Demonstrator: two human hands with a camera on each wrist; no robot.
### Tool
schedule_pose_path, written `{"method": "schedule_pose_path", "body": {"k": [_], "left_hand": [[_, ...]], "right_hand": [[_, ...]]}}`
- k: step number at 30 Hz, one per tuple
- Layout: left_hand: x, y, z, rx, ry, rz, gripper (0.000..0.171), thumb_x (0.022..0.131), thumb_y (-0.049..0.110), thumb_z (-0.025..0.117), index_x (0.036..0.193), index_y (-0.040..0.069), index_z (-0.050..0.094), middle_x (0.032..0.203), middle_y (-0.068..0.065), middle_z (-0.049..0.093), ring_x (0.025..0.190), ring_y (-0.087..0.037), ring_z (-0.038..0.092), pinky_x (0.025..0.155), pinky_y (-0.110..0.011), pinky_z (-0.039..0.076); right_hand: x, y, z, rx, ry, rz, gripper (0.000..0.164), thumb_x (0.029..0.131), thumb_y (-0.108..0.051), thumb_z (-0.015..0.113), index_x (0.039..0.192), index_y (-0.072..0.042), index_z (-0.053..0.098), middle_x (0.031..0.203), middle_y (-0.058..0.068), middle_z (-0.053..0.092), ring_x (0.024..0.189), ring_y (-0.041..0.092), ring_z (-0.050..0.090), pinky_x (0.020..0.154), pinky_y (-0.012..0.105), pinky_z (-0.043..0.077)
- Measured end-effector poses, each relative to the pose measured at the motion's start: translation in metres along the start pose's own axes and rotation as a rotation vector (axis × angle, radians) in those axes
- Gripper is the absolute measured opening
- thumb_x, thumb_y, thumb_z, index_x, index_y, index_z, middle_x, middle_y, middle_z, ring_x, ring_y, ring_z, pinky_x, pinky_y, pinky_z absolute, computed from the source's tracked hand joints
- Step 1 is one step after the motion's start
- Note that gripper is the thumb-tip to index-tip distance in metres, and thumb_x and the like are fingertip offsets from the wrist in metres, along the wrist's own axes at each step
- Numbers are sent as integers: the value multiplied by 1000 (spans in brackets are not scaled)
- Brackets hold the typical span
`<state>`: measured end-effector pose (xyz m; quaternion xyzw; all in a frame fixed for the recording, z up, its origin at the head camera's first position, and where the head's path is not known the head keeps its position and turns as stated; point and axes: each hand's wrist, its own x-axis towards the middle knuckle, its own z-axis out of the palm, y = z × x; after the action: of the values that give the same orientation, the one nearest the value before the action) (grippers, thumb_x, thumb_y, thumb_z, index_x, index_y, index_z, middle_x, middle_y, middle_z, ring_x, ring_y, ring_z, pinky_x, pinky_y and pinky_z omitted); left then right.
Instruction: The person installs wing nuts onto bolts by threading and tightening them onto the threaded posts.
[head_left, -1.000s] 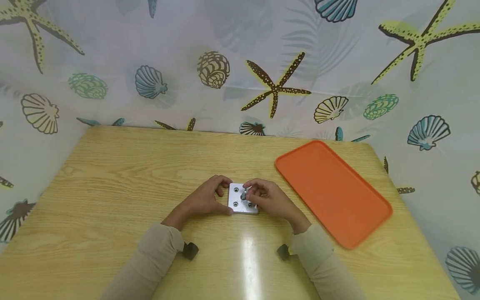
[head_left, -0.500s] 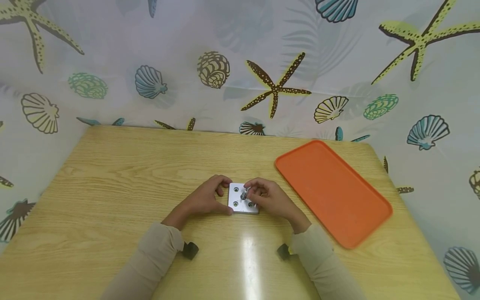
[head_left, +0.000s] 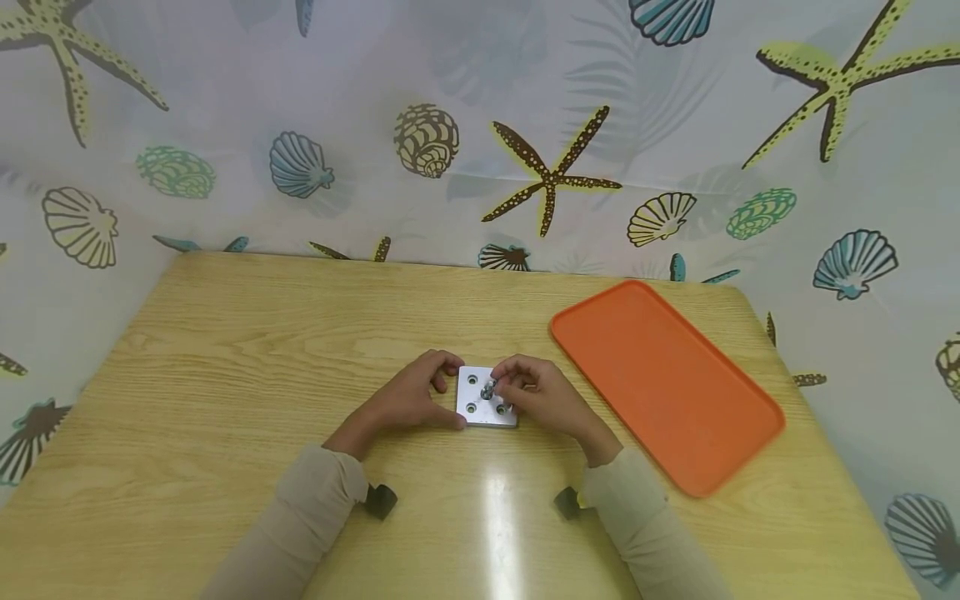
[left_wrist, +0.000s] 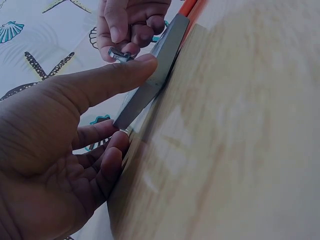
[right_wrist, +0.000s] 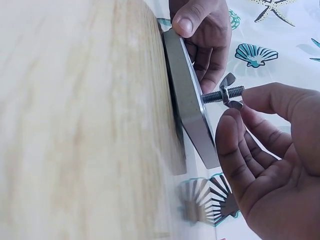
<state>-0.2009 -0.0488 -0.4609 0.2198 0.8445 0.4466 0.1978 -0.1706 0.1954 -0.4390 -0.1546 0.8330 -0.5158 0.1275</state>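
Observation:
A silver square metal plate [head_left: 486,419] with holes near its corners lies on the table. From its middle rises a threaded bolt [right_wrist: 212,97], and partway along it sits a wing nut [right_wrist: 228,81]. My left hand [head_left: 411,396] holds the plate's left side, thumb at the near corner and fingers at the far one. At the wing nut, my right hand [head_left: 546,398] pinches with thumb and forefinger; in the right wrist view one fingertip is at the bolt's free end and another just under the lower wing.
An orange tray [head_left: 660,383] lies at an angle on the wooden table [head_left: 300,317], right of the plate. Behind the table hangs a cloth [head_left: 360,83] printed with shells and starfish. Dark wrist-camera pieces [head_left: 380,502] jut from both sleeves.
My right fingertips have shifted slightly to the right around the wing nut. The left hand and the plate have stayed in place.

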Motion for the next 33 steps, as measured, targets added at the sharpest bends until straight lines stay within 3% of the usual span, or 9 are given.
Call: {"method": "schedule_pose_path", "body": {"k": [33], "left_hand": [[-1,2,-1,3,-8,-5,82,72,29,91,140,12,49,131,-4,55,106,-18,54,91,-34,47]], "right_hand": [[1,2,1,-8,2,22,13,96,-3,58,105,-1,66,95,17,66,79,18,60,64,24,55]]}}
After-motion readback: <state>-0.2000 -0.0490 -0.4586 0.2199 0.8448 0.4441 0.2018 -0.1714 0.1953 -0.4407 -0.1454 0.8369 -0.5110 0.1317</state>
